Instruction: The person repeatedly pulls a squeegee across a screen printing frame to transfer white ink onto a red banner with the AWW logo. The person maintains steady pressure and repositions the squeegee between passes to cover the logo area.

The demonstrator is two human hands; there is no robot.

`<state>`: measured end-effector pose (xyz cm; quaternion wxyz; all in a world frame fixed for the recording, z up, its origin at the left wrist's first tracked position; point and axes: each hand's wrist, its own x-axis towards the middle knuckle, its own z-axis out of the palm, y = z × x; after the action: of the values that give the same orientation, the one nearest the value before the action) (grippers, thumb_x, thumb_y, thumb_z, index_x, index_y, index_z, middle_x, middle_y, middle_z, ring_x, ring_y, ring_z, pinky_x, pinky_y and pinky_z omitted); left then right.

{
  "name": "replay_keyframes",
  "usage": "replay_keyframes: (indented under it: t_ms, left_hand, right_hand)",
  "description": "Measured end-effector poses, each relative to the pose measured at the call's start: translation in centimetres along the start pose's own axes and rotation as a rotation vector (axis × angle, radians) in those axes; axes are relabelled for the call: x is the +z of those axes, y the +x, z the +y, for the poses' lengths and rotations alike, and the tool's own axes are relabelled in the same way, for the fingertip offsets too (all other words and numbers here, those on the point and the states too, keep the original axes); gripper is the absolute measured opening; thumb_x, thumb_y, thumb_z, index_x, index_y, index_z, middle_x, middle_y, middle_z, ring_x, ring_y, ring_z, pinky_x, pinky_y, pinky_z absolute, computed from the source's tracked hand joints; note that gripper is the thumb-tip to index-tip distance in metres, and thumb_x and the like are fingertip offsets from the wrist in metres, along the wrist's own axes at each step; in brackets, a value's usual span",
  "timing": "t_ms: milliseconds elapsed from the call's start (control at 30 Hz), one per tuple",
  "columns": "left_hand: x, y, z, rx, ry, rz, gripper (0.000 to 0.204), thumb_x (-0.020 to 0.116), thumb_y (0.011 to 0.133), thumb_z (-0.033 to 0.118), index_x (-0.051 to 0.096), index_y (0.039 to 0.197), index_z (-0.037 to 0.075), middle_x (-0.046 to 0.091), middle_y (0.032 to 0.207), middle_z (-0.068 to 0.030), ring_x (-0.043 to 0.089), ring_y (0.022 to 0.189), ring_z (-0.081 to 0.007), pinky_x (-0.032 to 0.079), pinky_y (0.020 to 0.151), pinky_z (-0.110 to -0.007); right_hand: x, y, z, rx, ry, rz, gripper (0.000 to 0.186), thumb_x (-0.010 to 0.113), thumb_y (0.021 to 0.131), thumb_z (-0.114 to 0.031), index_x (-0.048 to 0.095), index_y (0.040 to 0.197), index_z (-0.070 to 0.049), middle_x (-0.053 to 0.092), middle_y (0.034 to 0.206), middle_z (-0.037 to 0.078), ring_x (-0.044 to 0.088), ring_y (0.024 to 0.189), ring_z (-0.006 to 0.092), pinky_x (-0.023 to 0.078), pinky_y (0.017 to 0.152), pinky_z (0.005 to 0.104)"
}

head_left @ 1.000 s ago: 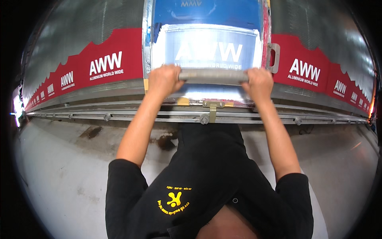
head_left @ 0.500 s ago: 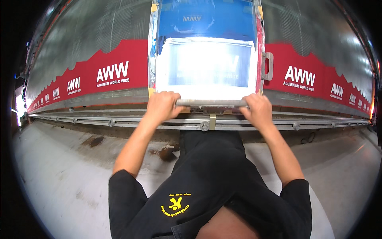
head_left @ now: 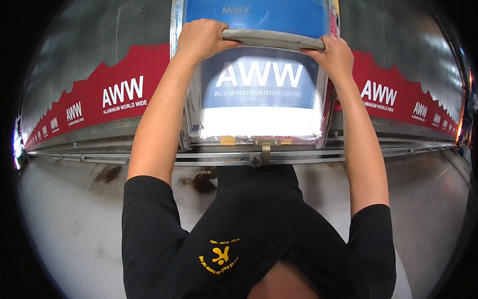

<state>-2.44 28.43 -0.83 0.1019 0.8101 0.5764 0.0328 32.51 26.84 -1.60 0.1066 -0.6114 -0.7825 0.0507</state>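
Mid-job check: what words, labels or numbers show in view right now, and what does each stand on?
Wording is left uncopied; by place:
Framed screen: large white letters, readable, smaller line beneath.
Screen's blue upper part: faint, small lettering.
Left red band and right red band: repeated white lettering, too small toward the rim.
Black shirt: yellow emblem with tiny lettering.

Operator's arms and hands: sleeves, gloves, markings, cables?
Left hand and right hand: bare, no gloves. Forearms uncovered; no wristwear, cables or markings visible. Plain black short sleeves, loose, ending near the elbows.
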Motion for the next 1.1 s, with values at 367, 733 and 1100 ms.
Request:
replay_keyframes:
  t_ms: [367, 733, 1100]
  left_hand:
    - [0.1, -16.3, 5.3, 0.005, -0.156, -0.125, 0.044, 0.091, 0.074, 0.054, 0.075, 0.076, 0.012, 0.07, 0.069, -0.0071, 0.07, 0.064, -0.0269, 0.056, 0.06, -0.042]
    - [-2.7, 0.2, 0.4, -0.028, -0.042, -0.029, 0.057, 0.085, 0.076, 0.066, 0.082, 0.09, 0.011, 0.074, 0.071, -0.0114, 0.074, 0.07, -0.0314, 0.059, 0.066, -0.044]
    - [1.6, -15.6, 5.6, -0.031, -0.105, -0.003, 0.042, 0.09, 0.074, 0.052, 0.077, 0.077, 0.012, 0.072, 0.072, -0.0064, 0.073, 0.07, -0.0281, 0.056, 0.06, -0.041]
  right_hand:
    - [-2.6, -16.1, -4.4, -0.013, 0.139, -0.129, 0.041, 0.094, 0.065, -0.033, 0.068, 0.084, -0.007, 0.069, 0.085, 0.01, 0.065, 0.084, 0.0308, 0.051, 0.077, 0.0441]
    - [-1.5, 1.3, -0.3, 0.023, 0.079, -0.013, 0.053, 0.093, 0.07, -0.052, 0.07, 0.08, -0.005, 0.071, 0.082, 0.009, 0.069, 0.085, 0.0313, 0.055, 0.074, 0.0449]
    - [-1.0, -14.6, -2.2, -0.16, 0.097, 0.076, 0.043, 0.095, 0.067, -0.04, 0.071, 0.083, -0.008, 0.068, 0.079, 0.005, 0.065, 0.077, 0.0268, 0.05, 0.069, 0.0396]
